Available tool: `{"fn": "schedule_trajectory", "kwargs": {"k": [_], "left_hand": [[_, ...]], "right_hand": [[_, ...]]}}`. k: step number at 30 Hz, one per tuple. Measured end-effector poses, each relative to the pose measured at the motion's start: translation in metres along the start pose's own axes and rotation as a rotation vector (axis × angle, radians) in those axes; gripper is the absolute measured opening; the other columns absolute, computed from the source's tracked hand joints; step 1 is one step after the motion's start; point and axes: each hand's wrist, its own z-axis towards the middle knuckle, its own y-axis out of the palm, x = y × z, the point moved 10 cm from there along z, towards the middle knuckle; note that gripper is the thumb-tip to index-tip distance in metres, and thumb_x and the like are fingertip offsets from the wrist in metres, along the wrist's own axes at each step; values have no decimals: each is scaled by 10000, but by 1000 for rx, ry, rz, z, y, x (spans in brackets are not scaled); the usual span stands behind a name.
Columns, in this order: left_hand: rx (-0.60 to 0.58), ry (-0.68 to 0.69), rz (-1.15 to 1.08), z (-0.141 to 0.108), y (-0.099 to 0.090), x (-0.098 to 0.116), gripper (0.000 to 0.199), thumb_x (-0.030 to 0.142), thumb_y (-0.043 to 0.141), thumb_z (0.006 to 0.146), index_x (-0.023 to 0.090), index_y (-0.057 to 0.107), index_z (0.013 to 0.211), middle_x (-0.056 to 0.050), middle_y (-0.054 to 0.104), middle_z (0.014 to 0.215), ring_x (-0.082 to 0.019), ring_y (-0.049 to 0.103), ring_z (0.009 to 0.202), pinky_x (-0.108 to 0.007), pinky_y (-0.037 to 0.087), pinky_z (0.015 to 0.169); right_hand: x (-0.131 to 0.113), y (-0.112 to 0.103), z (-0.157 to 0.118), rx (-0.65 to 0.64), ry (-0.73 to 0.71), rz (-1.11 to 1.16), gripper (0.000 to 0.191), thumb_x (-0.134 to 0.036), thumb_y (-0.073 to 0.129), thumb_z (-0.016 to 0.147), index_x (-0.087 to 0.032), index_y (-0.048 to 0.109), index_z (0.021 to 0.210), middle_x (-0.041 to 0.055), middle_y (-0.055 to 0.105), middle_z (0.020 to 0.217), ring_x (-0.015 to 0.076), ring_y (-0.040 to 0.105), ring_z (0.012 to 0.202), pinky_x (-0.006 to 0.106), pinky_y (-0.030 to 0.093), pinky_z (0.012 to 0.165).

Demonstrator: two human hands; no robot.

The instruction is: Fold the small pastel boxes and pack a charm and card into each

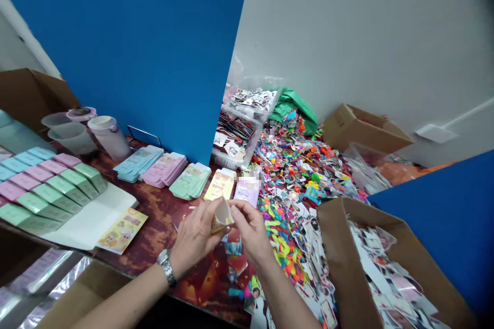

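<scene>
The paper packet [223, 217] between the left hand [195, 236] and right hand [251, 229] is partly hidden by both; its print cannot be read. The lilac card [247, 193] just beyond the right hand is blurred at its top. The cardboard box [339, 259] right of that hand is cut off by the lower edge. The trinkets [297, 164] beyond the hands are too small to be told apart.

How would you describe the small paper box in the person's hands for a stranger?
On the brown table below the blue wall, near the front edge, the left hand and the right hand hold a small cream paper box. Unlike the flat card stacks nearby, it is open like a tube.
</scene>
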Motion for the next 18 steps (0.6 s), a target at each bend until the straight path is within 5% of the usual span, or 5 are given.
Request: {"fn": "schedule_trajectory", "kwargs": {"k": [3,7,12,15,18], "left_hand": [[8,-28,12,0,-2,0,850,394,612,876,191,93,1518,-136,595,1189,-271,633,1030,-354,548,785],[-53,-52,146,0,2,2,942,307,586,865,135,-54,1534,-145,586,1133,-283,627,940,-367,548,736],[-91,-59,306,-1,5,5,935,206,509,863,66,-150,1512,-156,571,1087,-286,598,898,-380,546,721],[-111,-52,324,-2,4,3,887,145,465,871,86,-136,1520,-160,582,1087,-279,601,897,-386,544,736],[-22,67,266,0,-11,7,969,341,594,867,138,-74,1540,-219,522,1263,-379,555,1107,-556,483,922]], "right_hand": [[-4,-2,2,23,29,-106,210,-305,625,862,-164,708,994,64,728,919,195,684,829,285,557,721],[-39,7,-9,42,-241,-417,204,-156,559,876,-199,736,968,64,724,952,193,683,887,297,553,801],[-41,31,-37,10,-465,-542,428,-116,434,964,-188,550,1370,103,632,1309,203,589,1221,346,485,1034],[-22,32,-38,-15,-424,-503,465,-147,444,973,-182,475,1435,109,544,1413,221,516,1308,384,443,1090],[5,3,-22,110,-193,-289,368,-266,513,964,-198,592,1317,97,632,1311,229,592,1214,389,481,1042]]}}
